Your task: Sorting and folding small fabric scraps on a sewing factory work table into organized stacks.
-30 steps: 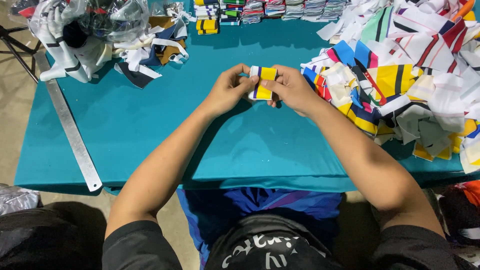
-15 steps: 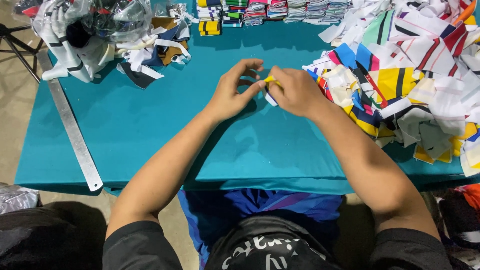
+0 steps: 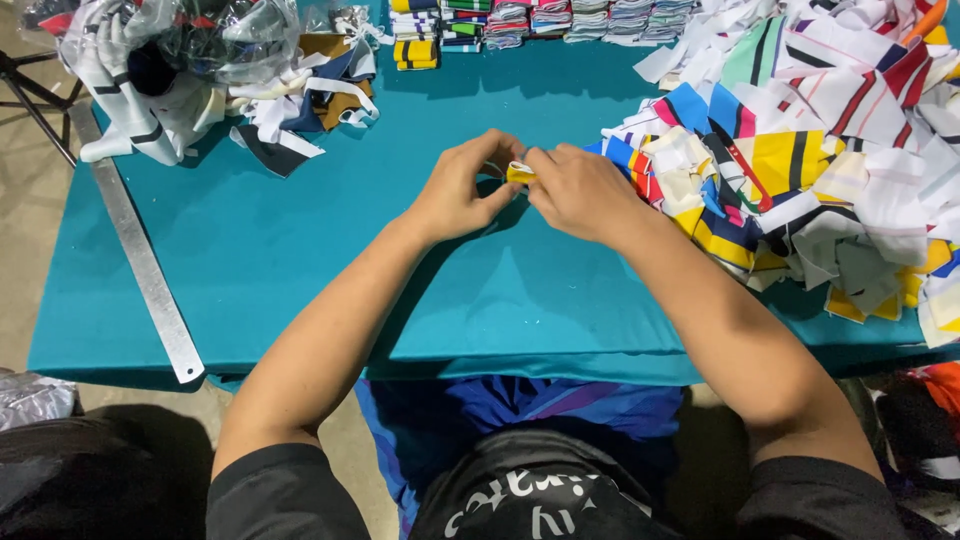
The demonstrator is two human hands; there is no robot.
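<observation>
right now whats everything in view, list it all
table: one, teal cover, fills the middle
fabric strip: one, yellow and white, small, pinched between both hands
scrap pile: one, striped yellow, blue, white, pink and black, right side of table
folded stacks: a row, mixed colours, far edge
plastic bag: one, clear, stuffed with white and dark fabric, far left corner
loose strips: a few, white, navy, brown, beside the bag
ruler: one, metal, along the left edge
left hand: fingers on the strip
right hand: fingers on the strip
</observation>
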